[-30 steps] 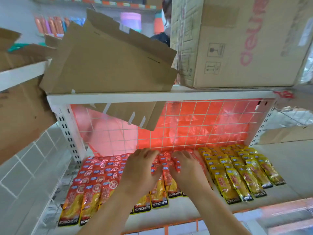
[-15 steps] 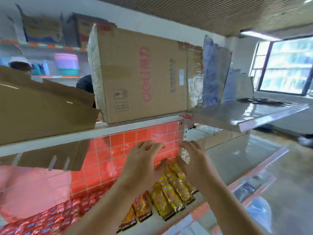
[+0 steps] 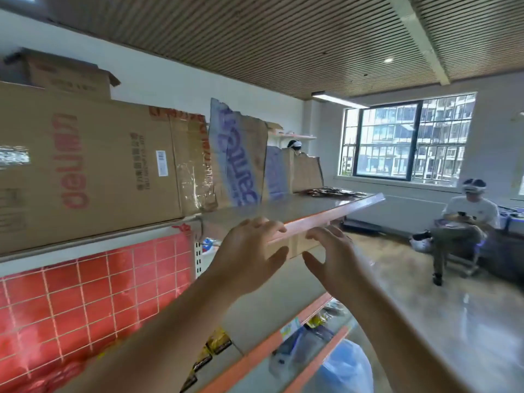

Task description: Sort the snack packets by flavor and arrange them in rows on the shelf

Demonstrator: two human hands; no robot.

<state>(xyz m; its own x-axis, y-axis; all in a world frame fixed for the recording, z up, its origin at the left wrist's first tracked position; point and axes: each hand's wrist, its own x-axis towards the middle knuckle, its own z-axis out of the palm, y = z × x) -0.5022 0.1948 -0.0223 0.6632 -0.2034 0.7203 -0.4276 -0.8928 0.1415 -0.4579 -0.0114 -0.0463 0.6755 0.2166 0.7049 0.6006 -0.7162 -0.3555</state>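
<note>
Two hands we record empty: left hand (image 3: 249,259) and right hand (image 3: 334,260), fingers spread mid-frame, probably between placements; snack packets (image 3: 218,343) lie lower centre, blurred.

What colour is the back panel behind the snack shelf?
Red back panel crossed by white grid wires; the head view shows it best.

Head view, facing right along shelf (image 3: 312,214), hands near
</note>
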